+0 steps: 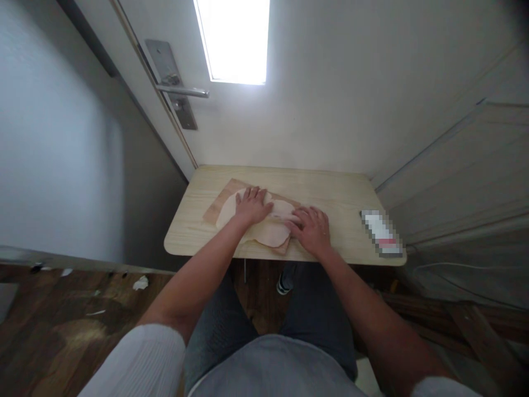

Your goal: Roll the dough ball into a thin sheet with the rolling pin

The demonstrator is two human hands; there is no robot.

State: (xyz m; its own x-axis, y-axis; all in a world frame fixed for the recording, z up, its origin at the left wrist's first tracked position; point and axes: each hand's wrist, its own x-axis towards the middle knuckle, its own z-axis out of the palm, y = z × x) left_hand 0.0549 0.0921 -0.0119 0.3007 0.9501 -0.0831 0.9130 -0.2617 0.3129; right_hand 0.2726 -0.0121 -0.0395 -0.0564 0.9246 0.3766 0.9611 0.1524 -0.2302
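Observation:
A thin, cream-coloured sheet [270, 234] with a rounded, uneven outline lies across a flat brown rectangular piece [223, 200] on the small table. Whether the sheet is cloth, dough or something else I cannot tell. My left hand [253, 206] rests flat on its upper middle, fingers spread. At the sheet's right edge, my right hand [313, 227] has its thumb and curled fingers around a raised or folded part. Both hands partly cover the sheet.
The light wooden table [198, 234] stands against a door with a metal handle [184, 91]. A phone-like object [381, 234], blurred out, lies near its right corner. My legs are beneath the table. White scraps [141, 283] lie on the wooden floor at left.

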